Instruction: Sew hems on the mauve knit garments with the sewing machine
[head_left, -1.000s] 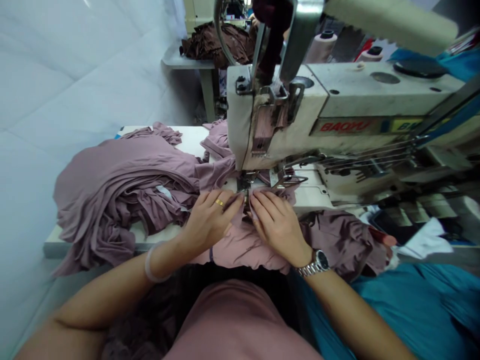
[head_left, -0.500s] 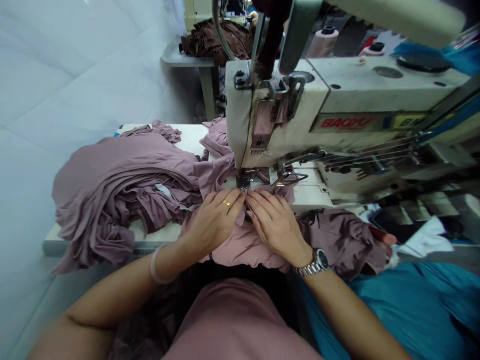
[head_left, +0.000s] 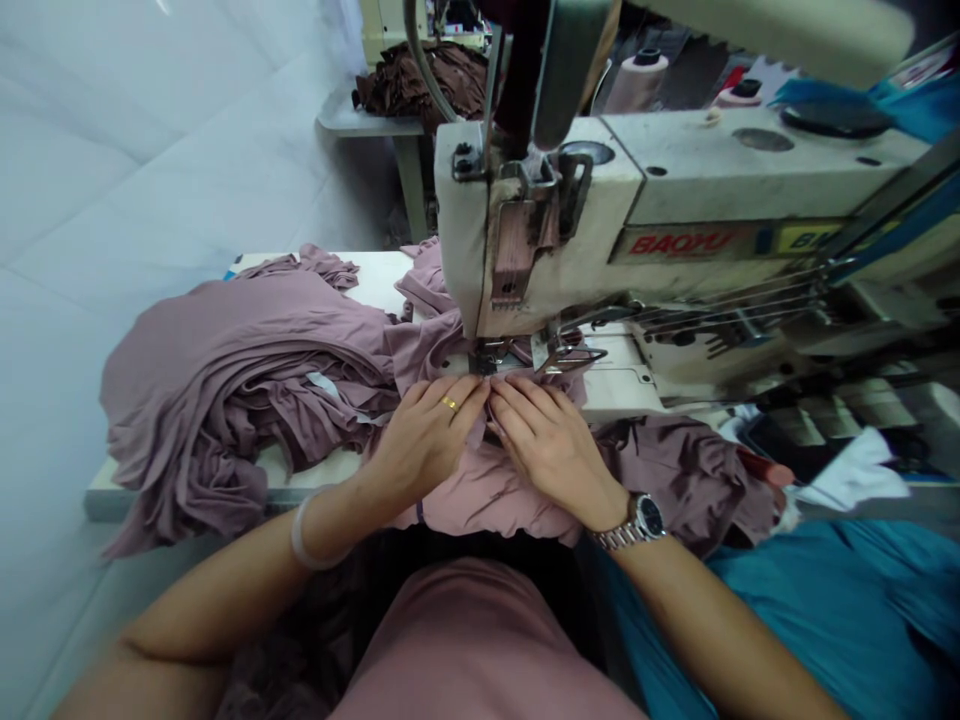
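Observation:
Both hands are on a mauve knit fabric [head_left: 487, 490] directly in front of the presser foot [head_left: 487, 357] of a white industrial sewing machine [head_left: 570, 250] branded BAOYU. My left hand [head_left: 427, 435], with a gold ring, holds one fold of the fabric. My right hand [head_left: 551, 450] holds the neighbouring fold, its fingertips almost meeting those of the left hand. The fabric edges between them lead toward the foot. The needle area is partly hidden by the machine head and the cloth.
A large heap of mauve fabric [head_left: 240, 370] lies on the white table [head_left: 371, 275] left of the machine. Behind it, brown fabric [head_left: 420, 85] sits on a grey table [head_left: 352, 122]. A thread cone [head_left: 637, 85] stands beyond the machine. Teal cloth [head_left: 825, 600] lies at lower right.
Both hands stay at the presser foot on the fabric, their fingers shifting only slightly. The whole view has drifted a little, with the machine now further left in the picture.

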